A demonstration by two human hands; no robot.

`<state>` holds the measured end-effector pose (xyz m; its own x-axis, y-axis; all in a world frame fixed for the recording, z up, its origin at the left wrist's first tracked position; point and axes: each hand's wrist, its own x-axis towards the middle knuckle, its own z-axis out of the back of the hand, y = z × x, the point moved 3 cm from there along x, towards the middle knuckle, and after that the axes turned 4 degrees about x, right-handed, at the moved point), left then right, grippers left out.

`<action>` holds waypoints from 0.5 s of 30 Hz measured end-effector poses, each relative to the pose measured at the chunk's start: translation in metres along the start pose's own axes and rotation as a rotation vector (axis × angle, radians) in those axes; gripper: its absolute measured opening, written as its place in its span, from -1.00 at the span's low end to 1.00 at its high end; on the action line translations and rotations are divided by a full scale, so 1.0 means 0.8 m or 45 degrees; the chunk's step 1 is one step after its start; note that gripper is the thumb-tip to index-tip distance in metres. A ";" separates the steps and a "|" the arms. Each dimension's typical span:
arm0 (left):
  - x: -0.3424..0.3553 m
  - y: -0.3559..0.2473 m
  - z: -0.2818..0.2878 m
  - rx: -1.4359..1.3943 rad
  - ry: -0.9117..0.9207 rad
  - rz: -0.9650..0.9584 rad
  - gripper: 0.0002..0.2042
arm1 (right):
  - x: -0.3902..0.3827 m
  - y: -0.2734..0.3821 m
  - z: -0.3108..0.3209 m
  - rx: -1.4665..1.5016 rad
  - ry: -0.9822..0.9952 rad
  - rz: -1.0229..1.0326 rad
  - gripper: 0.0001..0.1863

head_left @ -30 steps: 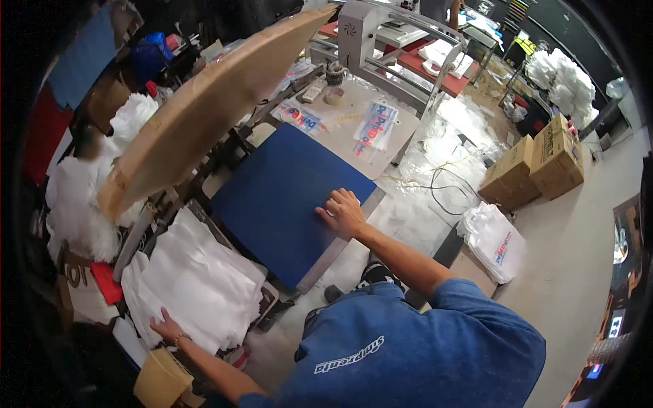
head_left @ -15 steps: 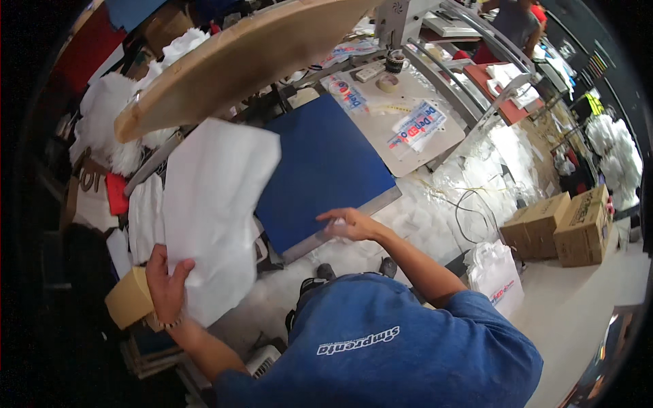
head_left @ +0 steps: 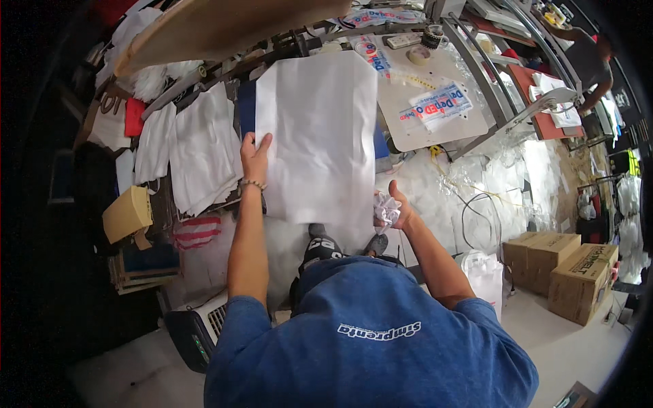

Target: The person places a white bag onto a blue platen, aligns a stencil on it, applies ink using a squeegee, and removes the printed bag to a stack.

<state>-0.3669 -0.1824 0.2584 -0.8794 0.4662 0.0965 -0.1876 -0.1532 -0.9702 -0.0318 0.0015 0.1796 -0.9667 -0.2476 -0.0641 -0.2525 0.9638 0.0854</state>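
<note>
My left hand point(head_left: 255, 158) is closed on the left edge of a flat white fabric piece point(head_left: 318, 136) with cut upper corners. The piece spreads over a blue press pad point(head_left: 247, 109), hiding most of it; its lower end hangs past the pad's near edge. My right hand point(head_left: 403, 206) holds a crumpled white wad point(head_left: 387, 211), cloth or paper, I cannot tell which. That hand is beside the piece's lower right edge; whether it also grips the edge is unclear.
A large brown press plate point(head_left: 231, 30) hangs above at the far left. White fabric pieces point(head_left: 204, 149) are stacked at left. A beige board point(head_left: 435, 112) with tape and printed sheets lies at right. Cardboard boxes point(head_left: 581, 282) stand at the right; another person point(head_left: 578, 58) is far right.
The white fabric piece has moved right, from beside the blue pad to over it, with my left hand. My right hand has shifted right, off the pad, and the wad in it now shows.
</note>
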 end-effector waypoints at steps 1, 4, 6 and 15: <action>0.001 0.012 0.001 0.140 -0.164 -0.084 -0.77 | -0.006 0.006 0.006 -0.060 -0.306 0.034 -0.38; 0.005 0.004 -0.020 0.403 -0.372 -0.167 -0.71 | -0.001 0.025 -0.016 -0.551 -0.512 0.112 -0.51; 0.008 0.000 -0.024 0.535 -0.428 -0.171 -0.69 | 0.002 0.034 -0.036 -0.884 -0.812 0.185 -0.67; -0.009 -0.020 -0.040 1.020 -0.574 -0.104 -0.70 | 0.000 0.037 -0.010 -0.974 -1.038 0.494 -0.74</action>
<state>-0.3434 -0.1554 0.2662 -0.9059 0.1446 0.3981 -0.3556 -0.7702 -0.5294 -0.0392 0.0290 0.1904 -0.7426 0.4517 -0.4945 -0.1747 0.5822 0.7941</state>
